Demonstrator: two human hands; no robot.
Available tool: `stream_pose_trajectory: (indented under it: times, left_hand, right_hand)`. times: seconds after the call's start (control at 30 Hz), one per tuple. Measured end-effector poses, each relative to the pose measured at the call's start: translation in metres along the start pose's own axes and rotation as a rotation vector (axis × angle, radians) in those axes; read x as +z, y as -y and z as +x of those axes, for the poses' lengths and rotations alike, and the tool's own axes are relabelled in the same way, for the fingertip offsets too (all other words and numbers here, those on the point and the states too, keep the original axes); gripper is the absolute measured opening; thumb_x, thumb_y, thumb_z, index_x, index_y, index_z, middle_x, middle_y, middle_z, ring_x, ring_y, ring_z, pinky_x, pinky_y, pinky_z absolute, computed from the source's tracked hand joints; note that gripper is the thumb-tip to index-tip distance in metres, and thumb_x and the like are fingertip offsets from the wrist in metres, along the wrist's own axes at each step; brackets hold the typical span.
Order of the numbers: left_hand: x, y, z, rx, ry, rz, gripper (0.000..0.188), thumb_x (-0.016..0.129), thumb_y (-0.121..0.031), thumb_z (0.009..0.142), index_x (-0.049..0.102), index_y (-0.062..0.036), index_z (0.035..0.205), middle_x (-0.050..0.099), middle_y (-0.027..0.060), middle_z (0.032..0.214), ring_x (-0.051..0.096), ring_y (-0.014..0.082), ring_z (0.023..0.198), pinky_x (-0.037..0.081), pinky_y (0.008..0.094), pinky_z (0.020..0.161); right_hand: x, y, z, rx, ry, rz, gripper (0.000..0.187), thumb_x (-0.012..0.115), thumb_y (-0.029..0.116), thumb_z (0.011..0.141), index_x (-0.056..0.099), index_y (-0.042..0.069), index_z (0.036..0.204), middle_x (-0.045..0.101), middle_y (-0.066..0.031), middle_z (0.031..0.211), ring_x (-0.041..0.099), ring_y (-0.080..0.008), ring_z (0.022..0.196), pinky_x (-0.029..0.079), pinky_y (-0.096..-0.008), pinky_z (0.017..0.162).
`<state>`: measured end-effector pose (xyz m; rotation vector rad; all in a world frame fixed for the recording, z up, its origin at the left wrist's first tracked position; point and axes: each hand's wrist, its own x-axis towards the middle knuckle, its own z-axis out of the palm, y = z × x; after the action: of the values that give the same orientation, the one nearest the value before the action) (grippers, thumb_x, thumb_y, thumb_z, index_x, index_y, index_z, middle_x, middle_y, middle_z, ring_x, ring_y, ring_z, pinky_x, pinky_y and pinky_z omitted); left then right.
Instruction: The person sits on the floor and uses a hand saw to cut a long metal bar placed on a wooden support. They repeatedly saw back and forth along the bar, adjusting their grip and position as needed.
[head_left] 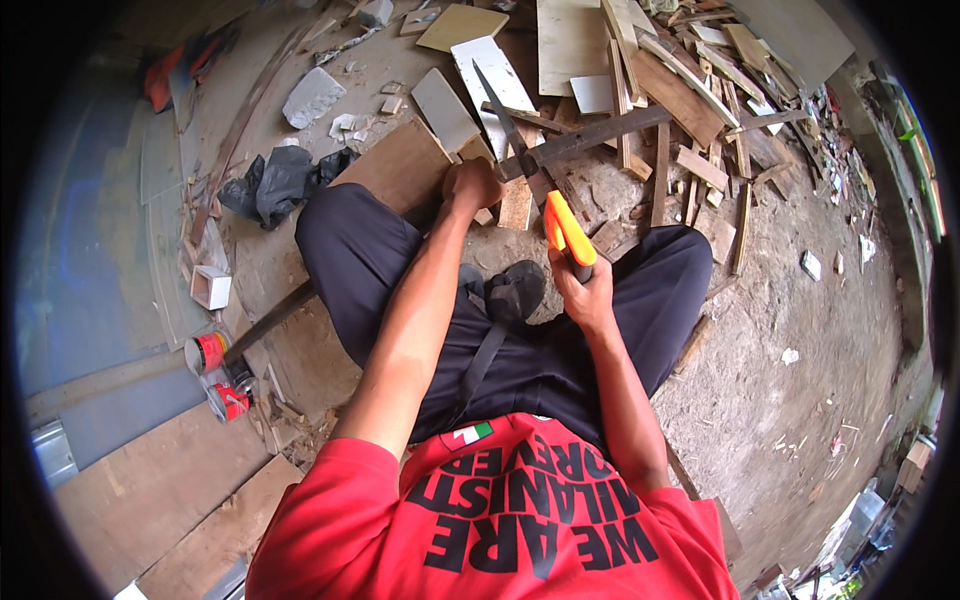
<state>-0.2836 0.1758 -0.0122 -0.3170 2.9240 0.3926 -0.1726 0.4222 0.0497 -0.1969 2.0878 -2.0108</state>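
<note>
My right hand is closed round the orange and black handle of a handsaw. The saw's long dark blade points away from me and narrows toward its far tip. It crosses a dark wooden strip close to the strip's left end; I cannot tell how deep the teeth sit in the wood. Just left of the blade, my left hand is closed at that end of the strip, its fingertips partly hidden. Below the left hand stands a brown wooden board.
Wood offcuts pile up at the far right, with a white panel beyond the blade. A black plastic bag, a grey stone chunk and red-labelled cans lie to the left. My sandalled foot is below the saw.
</note>
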Motion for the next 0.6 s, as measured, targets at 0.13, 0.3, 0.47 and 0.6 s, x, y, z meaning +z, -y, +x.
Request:
stream_pose_trajectory:
  times: [0.13, 0.3, 0.47, 0.6]
  left_hand:
    - [0.002, -0.004, 0.006, -0.037, -0.014, -0.102, 0.028, 0.069, -0.022, 0.07, 0.073, 0.0026, 0.084, 0.069, 0.0272, 0.088, 0.069, 0.0397, 0.089, 0.055, 0.0444, 0.08]
    - [0.009, -0.001, 0.006, 0.041, -0.067, -0.043, 0.022, 0.067, -0.016, 0.069, 0.072, 0.0012, 0.082, 0.069, 0.0269, 0.087, 0.068, 0.0409, 0.089, 0.054, 0.0462, 0.08]
    - [0.013, 0.0, 0.005, 0.022, -0.068, -0.05, 0.022, 0.065, -0.01, 0.068, 0.071, 0.0006, 0.086, 0.069, 0.0266, 0.088, 0.067, 0.0417, 0.091, 0.053, 0.0461, 0.083]
    - [0.003, -0.004, 0.006, 0.025, 0.03, -0.018, 0.023, 0.064, -0.01, 0.068, 0.072, 0.0, 0.087, 0.069, 0.0264, 0.089, 0.067, 0.0408, 0.092, 0.053, 0.0459, 0.084]
  right_hand:
    - [-0.003, -0.006, 0.002, 0.025, 0.01, -0.009, 0.022, 0.068, 0.021, 0.093, 0.063, 0.001, 0.086, 0.05, 0.0031, 0.062, 0.045, -0.005, 0.06, 0.039, -0.027, 0.054]
    - [-0.004, -0.008, 0.0, 0.01, 0.018, -0.038, 0.023, 0.068, 0.022, 0.093, 0.062, 0.001, 0.085, 0.05, 0.0037, 0.061, 0.044, -0.0054, 0.058, 0.038, -0.0273, 0.053]
    - [-0.001, -0.004, -0.001, -0.027, 0.039, -0.058, 0.021, 0.069, 0.02, 0.092, 0.062, 0.001, 0.084, 0.05, 0.0027, 0.06, 0.044, -0.0056, 0.057, 0.039, -0.0272, 0.052]
    - [-0.003, -0.008, 0.0, -0.036, 0.066, -0.087, 0.021, 0.069, 0.019, 0.092, 0.061, 0.001, 0.084, 0.049, 0.0023, 0.06, 0.043, -0.0056, 0.057, 0.038, -0.0271, 0.052]
